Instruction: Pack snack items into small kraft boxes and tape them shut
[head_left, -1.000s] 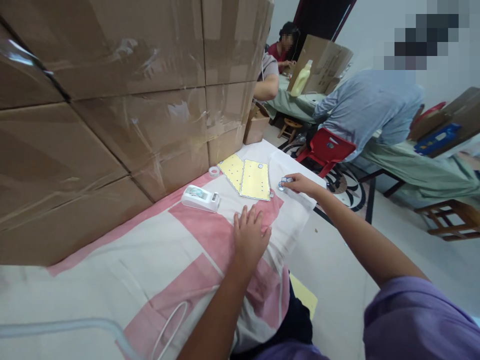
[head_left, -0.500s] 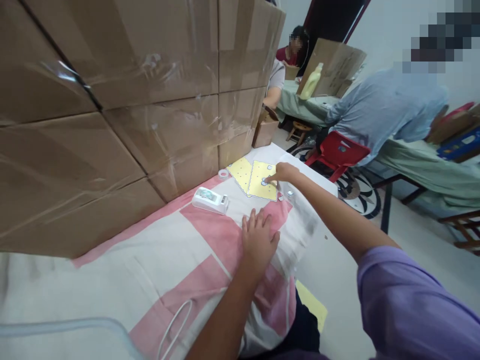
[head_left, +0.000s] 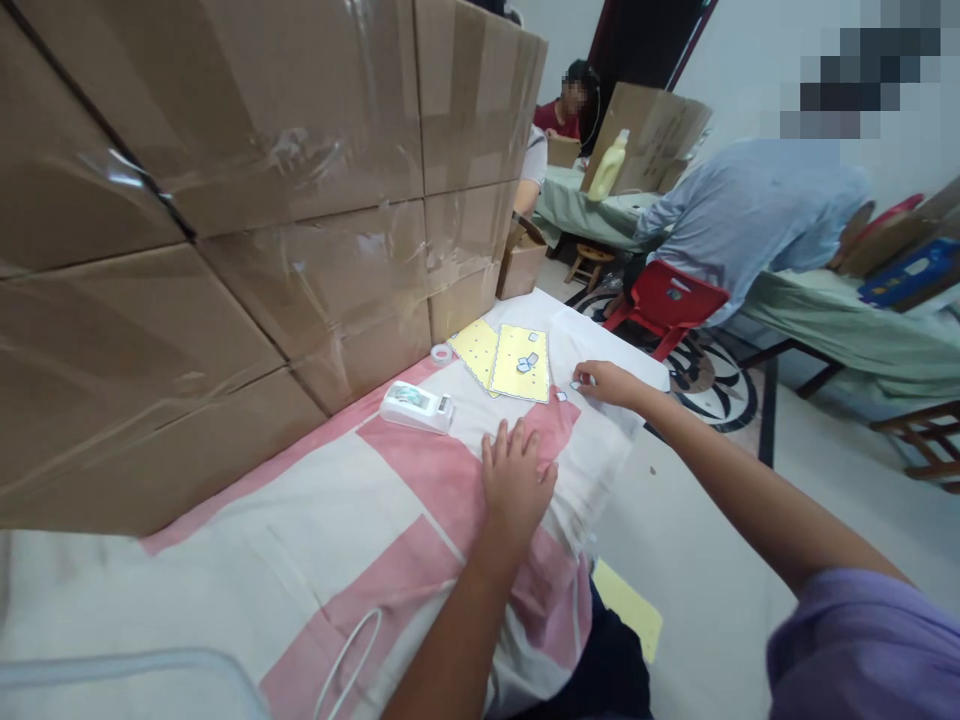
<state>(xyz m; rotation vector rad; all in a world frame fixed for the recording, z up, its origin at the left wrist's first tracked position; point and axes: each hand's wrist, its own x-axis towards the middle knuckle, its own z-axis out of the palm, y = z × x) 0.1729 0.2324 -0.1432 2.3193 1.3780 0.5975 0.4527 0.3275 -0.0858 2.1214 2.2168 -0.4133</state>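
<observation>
Left hand (head_left: 517, 485) (palm down), right hand (head_left: 609, 383) at cutout (head_left: 575, 385)

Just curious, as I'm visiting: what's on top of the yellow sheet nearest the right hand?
A few small pale pieces lie on the yellow sheet, around its middle and near its top. What lies directly beneath them is covered.

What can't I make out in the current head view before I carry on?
All in the head view:
- Small piece at the right hand: tiny and partly covered by the fingers; whether it is gripped is unclear.
- Cloth under the left palm: hidden by the left hand.
- Rear yellow sheet: partly covered by the front yellow sheet.
- White cord: cut off by the bottom edge.
</observation>
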